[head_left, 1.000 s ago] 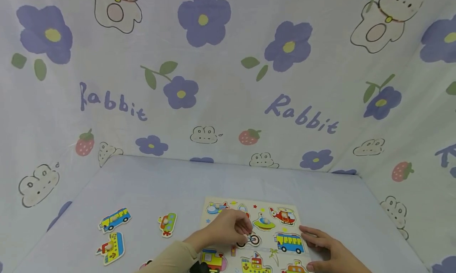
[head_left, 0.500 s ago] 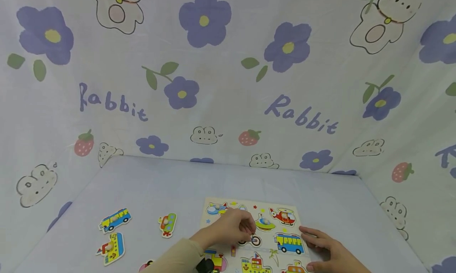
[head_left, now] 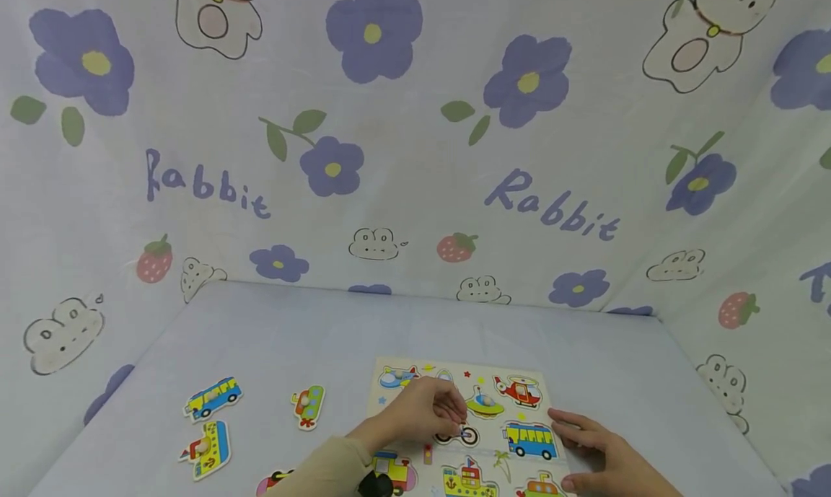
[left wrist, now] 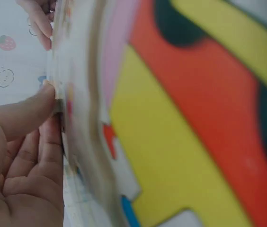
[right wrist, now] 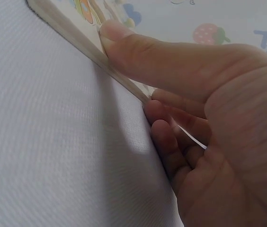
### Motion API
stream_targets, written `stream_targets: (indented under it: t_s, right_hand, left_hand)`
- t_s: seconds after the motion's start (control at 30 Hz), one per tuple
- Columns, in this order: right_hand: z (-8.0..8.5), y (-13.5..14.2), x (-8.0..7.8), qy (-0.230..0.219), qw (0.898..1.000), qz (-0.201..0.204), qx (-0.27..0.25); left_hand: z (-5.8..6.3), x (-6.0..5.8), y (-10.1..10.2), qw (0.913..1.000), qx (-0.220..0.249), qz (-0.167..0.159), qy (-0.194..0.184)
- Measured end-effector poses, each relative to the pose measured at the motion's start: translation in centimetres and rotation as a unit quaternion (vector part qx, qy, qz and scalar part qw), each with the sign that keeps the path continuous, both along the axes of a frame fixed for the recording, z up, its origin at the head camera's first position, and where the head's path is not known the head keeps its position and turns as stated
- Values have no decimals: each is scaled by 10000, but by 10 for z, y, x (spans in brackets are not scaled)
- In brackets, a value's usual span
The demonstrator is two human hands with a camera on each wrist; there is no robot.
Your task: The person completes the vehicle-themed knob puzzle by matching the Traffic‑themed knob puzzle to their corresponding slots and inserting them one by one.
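A cream puzzle board [head_left: 485, 448] with vehicle pictures lies on the table. My left hand [head_left: 422, 410] is over its middle, thumb and fingertips pinching the knob of a two-wheeled bike puzzle piece [head_left: 467, 436]; the fingers hide most of that piece. In the left wrist view the left thumb [left wrist: 27, 111] meets the fingertips low beside the board, behind a large blurred train piece [left wrist: 162, 156]. At the board's right edge my right hand [head_left: 604, 455] grips it, the right thumb [right wrist: 138, 54] on top and the fingers against the side.
Left of the board lie loose knobbed pieces: a blue bus [head_left: 213, 398], a yellow ship [head_left: 209, 450] and a green submarine [head_left: 308, 407]. Another red-and-pink piece [head_left: 273, 480] is partly hidden by the left sleeve [head_left: 324, 472]. A patterned cloth wall [head_left: 415, 216] rises behind.
My left hand has shifted slightly right over the bike piece, then stayed nearly in place. The right hand keeps its grip on the board's edge.
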State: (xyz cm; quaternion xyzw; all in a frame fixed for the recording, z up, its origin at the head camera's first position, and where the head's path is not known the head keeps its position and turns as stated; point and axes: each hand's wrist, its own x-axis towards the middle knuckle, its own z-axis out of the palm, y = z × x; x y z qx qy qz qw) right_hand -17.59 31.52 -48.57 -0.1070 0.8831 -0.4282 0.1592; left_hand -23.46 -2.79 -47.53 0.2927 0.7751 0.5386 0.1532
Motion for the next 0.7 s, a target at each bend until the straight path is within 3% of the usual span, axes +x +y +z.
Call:
stream_targets:
  t_s: [0.23, 0.7]
  right_hand:
    - [1, 1, 0, 131, 9997, 204, -38]
    - [1, 1, 0, 21, 9999, 149, -60]
  left_hand:
    - [2, -2, -1, 9997, 158, -106, -171]
    - [2, -4, -1, 9971, 427, -191, -599]
